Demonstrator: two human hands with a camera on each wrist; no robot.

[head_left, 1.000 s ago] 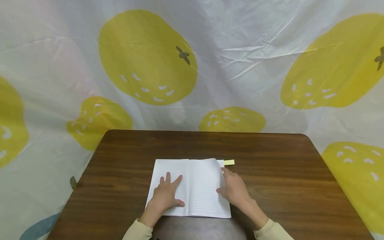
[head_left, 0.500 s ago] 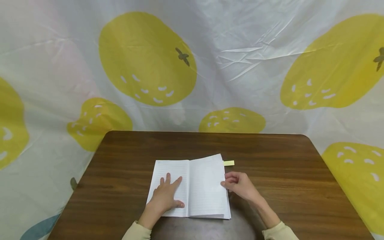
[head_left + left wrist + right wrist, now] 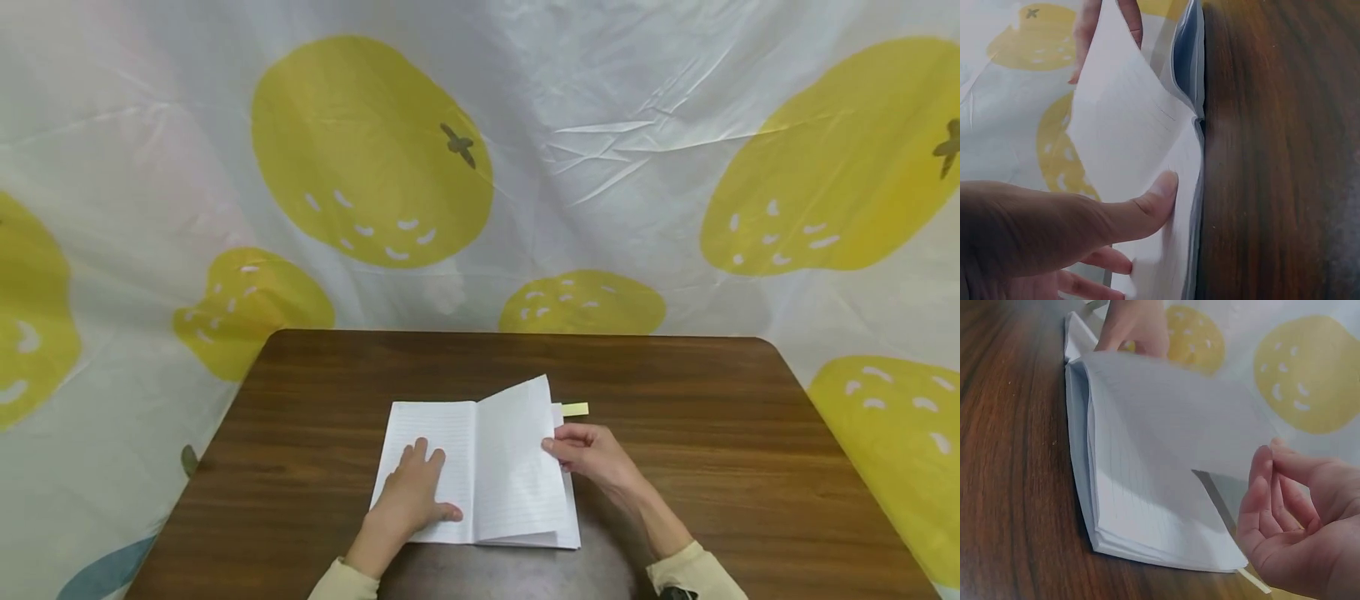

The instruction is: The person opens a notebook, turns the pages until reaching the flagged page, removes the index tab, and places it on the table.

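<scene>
An open lined notebook lies on the brown table. My left hand rests flat on its left page with straight fingers, the thumb lying near the spine. At the right page's outer edge, my right hand pinches a single page and holds it raised and curved above the stack. In the right wrist view the lifted page arches over the lined sheets, with my right fingertips at its corner. A yellow sticky tab pokes out from under the notebook's top right.
A white plastic sheet with yellow fruit prints hangs behind and beside the table. Bare wood extends left, right and behind the notebook. The table's front edge lies close to my sleeves.
My right hand went from lying on the right page to pinching its edge, and the page has risen and curled leftward. My left hand stayed on the left page.
</scene>
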